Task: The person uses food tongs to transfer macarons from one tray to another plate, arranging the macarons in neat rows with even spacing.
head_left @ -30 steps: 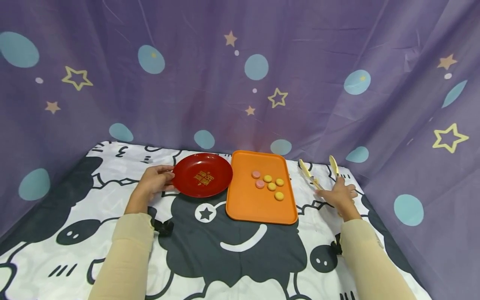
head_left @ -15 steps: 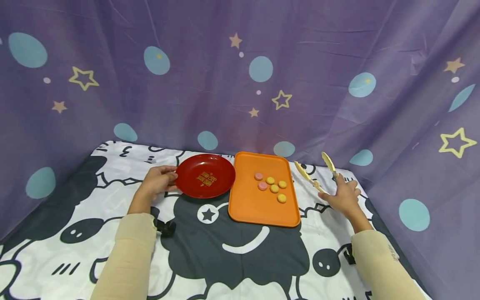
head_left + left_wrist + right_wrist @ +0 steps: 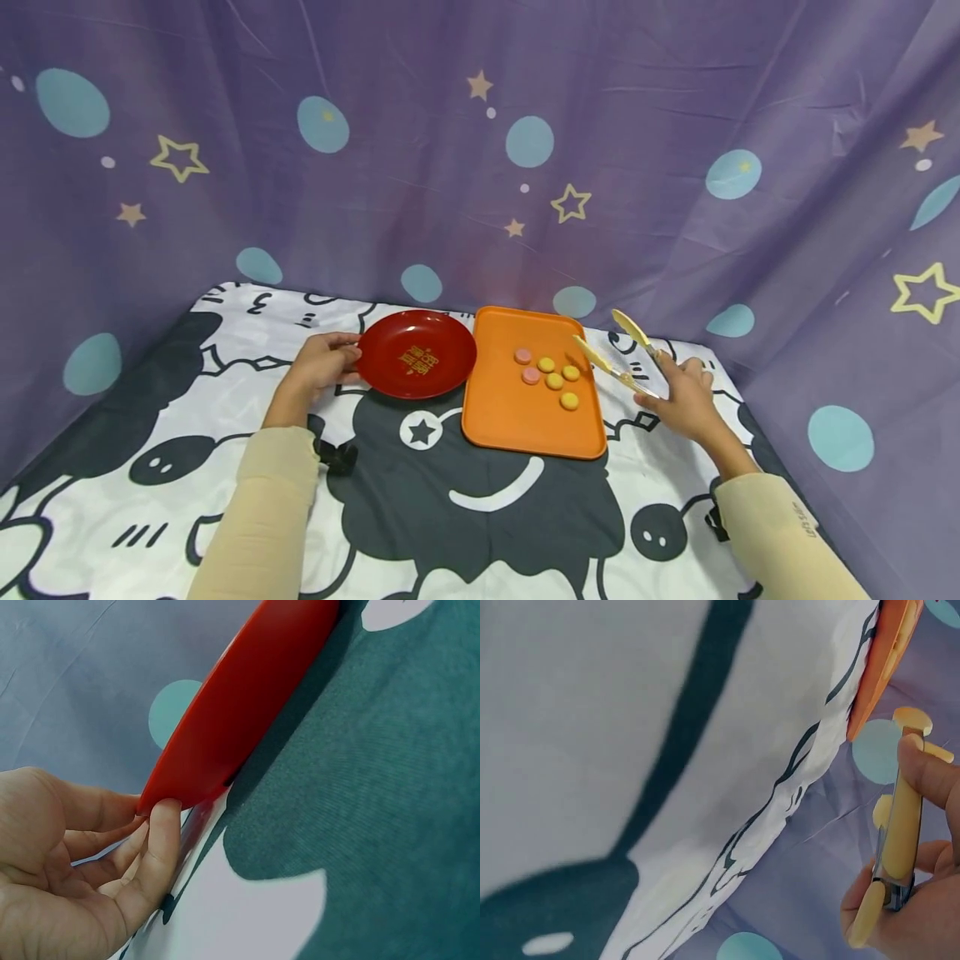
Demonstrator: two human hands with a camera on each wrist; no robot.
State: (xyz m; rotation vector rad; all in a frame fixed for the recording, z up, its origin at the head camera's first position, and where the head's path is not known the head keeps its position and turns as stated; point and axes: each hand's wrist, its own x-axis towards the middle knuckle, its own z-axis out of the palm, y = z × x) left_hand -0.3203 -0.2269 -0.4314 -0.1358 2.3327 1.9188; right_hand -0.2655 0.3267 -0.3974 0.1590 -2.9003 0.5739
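Observation:
My left hand (image 3: 322, 367) pinches the left rim of a round red plate (image 3: 382, 375) with gold lettering. In the left wrist view, thumb and fingers (image 3: 161, 840) meet at the edge of the plate (image 3: 240, 697). My right hand (image 3: 684, 398) grips a pair of yellow-tipped tongs (image 3: 901, 825), whose arms are spread apart. The tong tips point left, with the nearer one over the right edge of an orange tray (image 3: 517, 425). On the tray lie several yellow discs (image 3: 569, 402) and two pink discs (image 3: 530, 376), like small macarons.
A white cloth with dark cartoon shapes (image 3: 405, 525) covers the table. Behind and at both sides hangs a purple curtain (image 3: 420, 167) with stars and ovals. The plate overlaps the tray's left edge in the head view.
My right hand has raised the tongs and swung them left, from beside the tray to its right edge. The left hand keeps its pinch on the plate. The head view has shifted slightly.

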